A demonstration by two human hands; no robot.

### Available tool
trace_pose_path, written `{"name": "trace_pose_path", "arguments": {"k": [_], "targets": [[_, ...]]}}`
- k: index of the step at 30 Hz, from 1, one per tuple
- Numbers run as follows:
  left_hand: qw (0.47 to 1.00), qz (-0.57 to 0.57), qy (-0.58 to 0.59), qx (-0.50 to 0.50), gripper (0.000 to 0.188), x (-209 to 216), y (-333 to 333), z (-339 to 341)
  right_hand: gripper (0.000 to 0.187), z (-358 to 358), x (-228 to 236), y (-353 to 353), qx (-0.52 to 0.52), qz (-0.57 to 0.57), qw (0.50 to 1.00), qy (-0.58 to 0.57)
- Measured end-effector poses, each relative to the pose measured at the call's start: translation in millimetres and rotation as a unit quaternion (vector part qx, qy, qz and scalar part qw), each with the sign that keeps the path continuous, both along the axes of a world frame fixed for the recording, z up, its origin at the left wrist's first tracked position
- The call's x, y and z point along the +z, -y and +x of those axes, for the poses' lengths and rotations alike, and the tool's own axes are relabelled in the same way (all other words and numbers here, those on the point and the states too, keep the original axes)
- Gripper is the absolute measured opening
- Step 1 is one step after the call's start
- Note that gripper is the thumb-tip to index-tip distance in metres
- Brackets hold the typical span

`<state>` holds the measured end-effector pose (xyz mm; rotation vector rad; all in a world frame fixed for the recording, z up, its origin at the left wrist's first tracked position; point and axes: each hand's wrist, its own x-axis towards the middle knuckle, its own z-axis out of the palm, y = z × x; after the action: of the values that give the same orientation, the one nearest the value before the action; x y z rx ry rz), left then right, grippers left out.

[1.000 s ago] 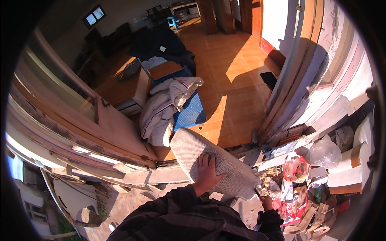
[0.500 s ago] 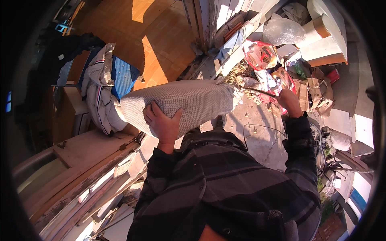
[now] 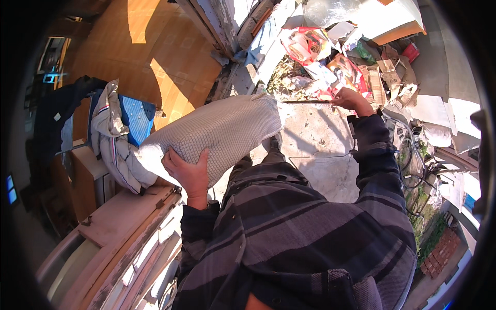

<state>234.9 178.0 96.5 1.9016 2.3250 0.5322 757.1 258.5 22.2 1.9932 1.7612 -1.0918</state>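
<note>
A plump pale grey pillow (image 3: 222,129) with a honeycomb-textured cover lies slantwise in front of my body. My left hand (image 3: 187,173) grips its near left side, thumb and fingers spread over the cloth; the underside is hidden. Off to the right, my right hand (image 3: 354,101) is closed round one end of a thin dark stick (image 3: 307,102). From there the stick points left, its far tip close to the pillow's right end. Whether the tip touches the pillow, I cannot tell.
Light jackets (image 3: 116,144) and a blue patterned cloth (image 3: 135,119) hang over furniture at left. Red-and-white plastic bags (image 3: 307,44) and flattened cardboard (image 3: 390,75) heap up at the far right. Loose cables (image 3: 411,155) lie by my right arm. A weathered door frame (image 3: 206,23) stands ahead.
The stick has swung from a slant to nearly level as my right hand moved left and up. My view has shifted, and the pillow now tilts more, right end higher.
</note>
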Motion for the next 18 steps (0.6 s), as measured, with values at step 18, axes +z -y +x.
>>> {"name": "trace_pose_path", "arguments": {"k": [18], "targets": [[1.0,0.002,0.013,0.007,0.096,-2,34,-21,0.043,-98,-156,4,0.068,-0.006,0.997,-0.017]]}}
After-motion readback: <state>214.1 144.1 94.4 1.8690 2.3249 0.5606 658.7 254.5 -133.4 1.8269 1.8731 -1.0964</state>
